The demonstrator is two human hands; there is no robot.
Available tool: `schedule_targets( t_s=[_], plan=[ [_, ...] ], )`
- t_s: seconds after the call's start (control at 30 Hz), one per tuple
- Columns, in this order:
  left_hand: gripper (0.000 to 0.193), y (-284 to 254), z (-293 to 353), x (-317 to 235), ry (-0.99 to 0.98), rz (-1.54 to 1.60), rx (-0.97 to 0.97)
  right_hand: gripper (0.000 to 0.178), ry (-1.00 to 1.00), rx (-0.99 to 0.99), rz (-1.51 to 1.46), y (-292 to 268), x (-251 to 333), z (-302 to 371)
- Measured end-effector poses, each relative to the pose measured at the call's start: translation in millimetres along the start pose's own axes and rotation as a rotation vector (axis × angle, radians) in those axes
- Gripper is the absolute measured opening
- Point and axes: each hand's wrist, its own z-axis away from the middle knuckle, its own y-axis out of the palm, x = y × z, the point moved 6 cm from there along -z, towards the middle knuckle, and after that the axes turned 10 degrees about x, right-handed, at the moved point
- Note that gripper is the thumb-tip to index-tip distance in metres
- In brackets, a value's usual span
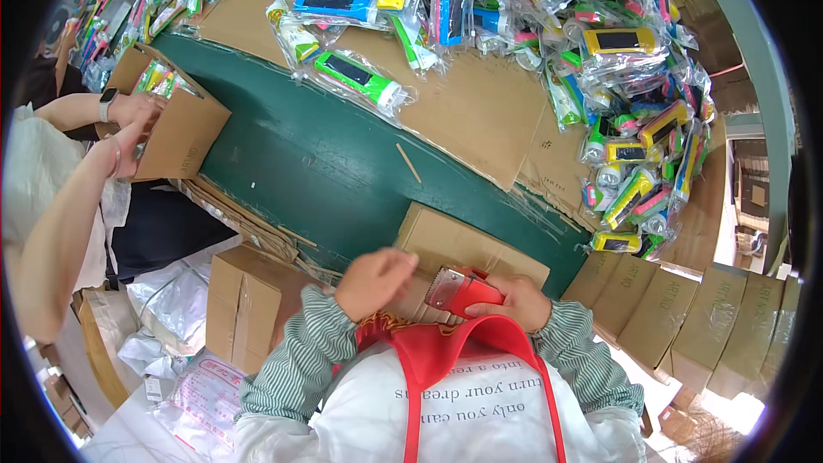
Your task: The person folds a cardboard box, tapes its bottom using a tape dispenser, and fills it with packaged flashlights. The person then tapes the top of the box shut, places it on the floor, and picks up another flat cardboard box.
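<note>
on the green table [283,154], right hand [514,300] gripping red tape dispenser [459,290], blade leftward; left hand [375,279] loosely curled on carton [454,244]

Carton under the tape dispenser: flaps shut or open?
Shut: the carton top lies flat under both hands, red tape dispenser resting on it.

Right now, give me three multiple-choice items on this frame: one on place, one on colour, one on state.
1. Where does the tape dispenser sit?
A. in the right hand
B. on the green table
C. inside a box

2. What colour is the tape dispenser?
A. blue
B. red
C. yellow

3. How is the cardboard box under the left hand?
A. open and empty
B. crushed
C. closed, flaps down

Answers: 1 A, the fingers wrap its handle; 2 B, its body is red; 3 C, the top is flat and shut.
</note>
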Motion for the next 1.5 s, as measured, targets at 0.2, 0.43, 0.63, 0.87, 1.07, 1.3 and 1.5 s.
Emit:
schedule_targets(
  t_s=[0.2,0.43,0.63,0.87,1.07,1.3,1.5],
  plan=[
    [0.021,40,-20,9,0.124,0.308,0.393,0.046,-0.042,0.007,-0.010,0,5,2],
    [0.014,4,0,-4,0.283,-0.064,0.011,0.053,-0.019,0.002,0.259,-3,10,4],
    [0.016,-57,-2,57,-0.039,0.168,-0.070,0.055,0.024,-0.048,0.333,-17,1,23],
    [0.019,-43,-31,69,-0.037,0.173,0.006,0.054,0.064,-0.026,0.367,-21,-8,28],
    [0.020,-3,-60,111,0.138,0.216,-0.061,0.055,0.093,-0.046,0.340,-21,0,28],
    [0.022,-39,-29,69,0.055,0.124,-0.137,0.051,0.220,0.034,0.383,-24,-2,24],
    [0.020,-42,0,51,0.078,0.283,-0.188,0.057,0.165,0.029,0.327,-23,-2,23]
  ],
)
